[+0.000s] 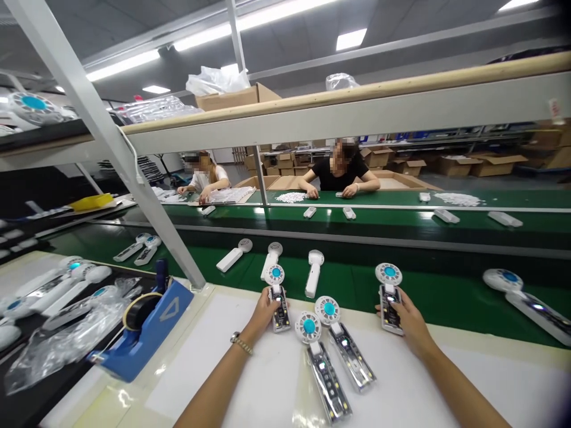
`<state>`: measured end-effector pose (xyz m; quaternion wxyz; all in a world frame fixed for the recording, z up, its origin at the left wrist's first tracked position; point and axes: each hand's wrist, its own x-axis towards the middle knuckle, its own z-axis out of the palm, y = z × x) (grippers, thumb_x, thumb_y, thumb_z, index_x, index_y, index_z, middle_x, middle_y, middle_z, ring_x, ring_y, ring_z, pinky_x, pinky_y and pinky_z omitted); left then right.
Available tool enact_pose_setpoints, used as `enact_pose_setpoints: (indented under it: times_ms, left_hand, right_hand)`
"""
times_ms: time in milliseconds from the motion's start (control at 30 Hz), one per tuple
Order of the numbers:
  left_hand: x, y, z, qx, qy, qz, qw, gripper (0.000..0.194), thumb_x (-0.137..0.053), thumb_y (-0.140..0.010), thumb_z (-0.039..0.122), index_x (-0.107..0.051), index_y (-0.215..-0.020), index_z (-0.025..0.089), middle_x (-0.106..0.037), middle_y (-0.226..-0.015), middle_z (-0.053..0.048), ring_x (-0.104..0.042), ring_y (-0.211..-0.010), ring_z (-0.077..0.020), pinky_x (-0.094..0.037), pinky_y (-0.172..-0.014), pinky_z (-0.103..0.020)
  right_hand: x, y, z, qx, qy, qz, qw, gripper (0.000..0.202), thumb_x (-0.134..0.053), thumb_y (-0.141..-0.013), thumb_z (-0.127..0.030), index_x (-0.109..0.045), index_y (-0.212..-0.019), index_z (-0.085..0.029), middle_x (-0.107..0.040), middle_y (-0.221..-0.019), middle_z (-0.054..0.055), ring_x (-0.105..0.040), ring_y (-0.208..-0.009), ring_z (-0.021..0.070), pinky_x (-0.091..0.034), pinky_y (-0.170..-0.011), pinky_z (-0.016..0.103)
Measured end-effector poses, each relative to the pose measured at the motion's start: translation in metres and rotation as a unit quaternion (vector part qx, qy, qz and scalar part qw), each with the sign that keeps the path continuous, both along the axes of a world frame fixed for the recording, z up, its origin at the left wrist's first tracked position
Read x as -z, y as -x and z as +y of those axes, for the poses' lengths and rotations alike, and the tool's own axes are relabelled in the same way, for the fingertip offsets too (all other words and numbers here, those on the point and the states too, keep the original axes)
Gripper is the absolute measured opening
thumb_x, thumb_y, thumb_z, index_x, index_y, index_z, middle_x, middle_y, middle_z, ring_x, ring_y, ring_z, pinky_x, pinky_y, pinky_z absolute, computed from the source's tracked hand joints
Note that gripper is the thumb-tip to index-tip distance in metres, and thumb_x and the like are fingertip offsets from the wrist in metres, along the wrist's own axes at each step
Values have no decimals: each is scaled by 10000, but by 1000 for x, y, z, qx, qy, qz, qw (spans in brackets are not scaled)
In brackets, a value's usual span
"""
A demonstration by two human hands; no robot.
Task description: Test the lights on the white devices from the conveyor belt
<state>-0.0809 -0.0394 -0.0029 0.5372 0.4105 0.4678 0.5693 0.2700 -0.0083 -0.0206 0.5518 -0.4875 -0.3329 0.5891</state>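
Note:
My left hand (266, 309) is closed around the body of a small white handheld fan (280, 312), whose round head has a blue centre and whose casing shows a dark circuit board. A matching handheld fan (390, 306) is gripped in my right hand (408, 318), upright near the bench's far edge. Between my forearms, two more such fans lie side by side on the white bench top: one fan (328, 380) nearer me, another fan (352, 356) just to its right. Both have their boards showing and small lights lit.
A green conveyor belt (428, 291) runs past the bench with several fans on it. At left stand a blue tape dispenser (151, 327) and a black tray (27, 386) of fans and plastic bags. A slanted metal post (111, 142) and overhead shelf (312, 119) frame the view. Two people work opposite.

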Motion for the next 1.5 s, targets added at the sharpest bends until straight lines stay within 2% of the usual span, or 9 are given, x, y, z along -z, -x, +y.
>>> enact_pose_setpoints:
  times_ms: [200,367,567,733,900,1033,1133,1333,1500]
  left_hand:
    - [-1,2,-2,12,10,2,1000,446,-663,-637,228,-436,-1018,179,-569,-1058,-107,-611,-841,-225,-478,-709,-347]
    - [-2,2,-3,11,18,-3,1000,478,-674,-636,244,-418,-1034,177,-590,-1021,-114,-605,-864,-242,-476,-708,-351]
    - [0,3,-3,1,15,-5,1000,491,-677,-639,270,-404,-1036,178,-606,-965,-104,-613,-844,-246,-476,-701,-357]
    - [2,4,-1,-2,12,-7,1000,523,-694,-614,278,-389,-1030,191,-603,-975,-98,-622,-808,-244,-482,-666,-353]
    - [2,3,-1,-3,7,-5,1000,508,-685,-621,261,-385,-1025,192,-603,-964,-93,-608,-867,-256,-482,-667,-345]
    - [0,2,-2,1,5,-2,1000,480,-677,-631,248,-392,-1012,188,-594,-985,-100,-605,-886,-257,-483,-682,-346]
    - [-2,2,-2,8,6,2,1000,458,-676,-631,238,-410,-1000,185,-568,-1061,-114,-605,-893,-258,-483,-701,-350]
    - [-2,3,-4,17,-6,11,1000,456,-660,-656,232,-406,-1031,184,-524,-1144,-124,-599,-900,-238,-492,-698,-327]
    - [1,5,-2,23,-15,11,1000,459,-673,-650,243,-408,-1021,182,-516,-1156,-116,-590,-921,-233,-487,-725,-317]
  right_hand:
    - [2,-1,3,-22,-20,-11,1000,899,-700,-614,-423,-221,-1351,-235,-689,-701,28,-657,-689,257,-514,-622,348]
    - [9,-5,4,-42,-37,-17,998,838,-677,-658,-451,-231,-1340,-255,-690,-763,54,-652,-736,268,-506,-675,392]
    - [9,-3,4,-30,-54,9,998,772,-690,-659,-442,-291,-1305,-302,-660,-897,49,-636,-829,273,-502,-721,414]
    - [6,-1,4,-36,-50,5,998,814,-703,-638,-447,-273,-1312,-296,-667,-844,44,-642,-785,269,-498,-726,424]
    - [6,0,4,-24,-46,7,999,768,-711,-626,-439,-319,-1277,-329,-648,-905,32,-643,-789,267,-504,-724,426]
    - [6,-2,4,-21,-38,2,999,817,-711,-620,-431,-281,-1304,-308,-666,-849,29,-650,-759,266,-506,-726,427]
    - [4,-2,3,-22,-26,-2,999,846,-697,-630,-425,-244,-1329,-276,-680,-776,29,-655,-736,269,-502,-736,434]
    - [-3,1,1,-17,-23,10,1000,835,-707,-617,-407,-275,-1319,-271,-680,-828,34,-653,-770,288,-509,-734,444]
    - [3,-2,4,-23,-25,9,999,839,-688,-646,-401,-239,-1342,-272,-688,-828,35,-659,-751,274,-514,-736,431]
